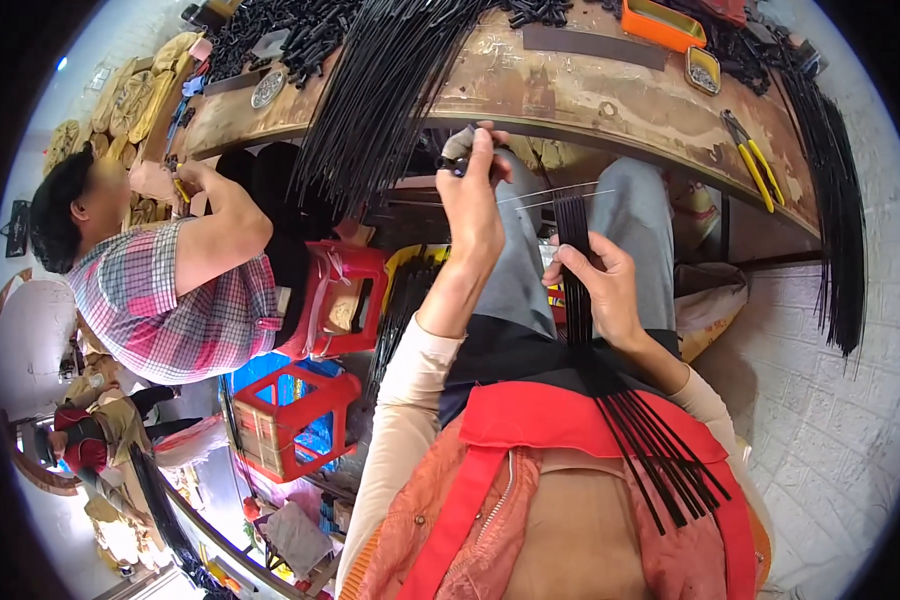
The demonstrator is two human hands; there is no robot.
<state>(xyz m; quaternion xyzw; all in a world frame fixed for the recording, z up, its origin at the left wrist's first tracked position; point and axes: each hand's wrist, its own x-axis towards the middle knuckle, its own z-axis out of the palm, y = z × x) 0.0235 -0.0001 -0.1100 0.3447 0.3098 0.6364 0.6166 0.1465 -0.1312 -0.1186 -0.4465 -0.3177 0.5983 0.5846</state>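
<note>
My right hand [605, 285] is closed around a bundle of thin black rods [572, 215] above my lap. The rods' upper ends lie side by side in a flat row; their lower ends [660, 440] fan out over my red apron. Two thin metal wires [555, 196] cross at the top of the row. Up and to the left of the bundle, my left hand [475, 190] has its fingers curled, with wrapping on a finger. A small black piece [454, 165] shows at those fingers; its kind I cannot make out.
A worn wooden table [580, 100] runs across the far side, bearing long black rods [380, 100], yellow-handled pliers [755, 165], an orange tray [663, 25] and a tin of small metal parts [703, 72]. At left, a person in a checked shirt [185, 300] works beside red stools [295, 420].
</note>
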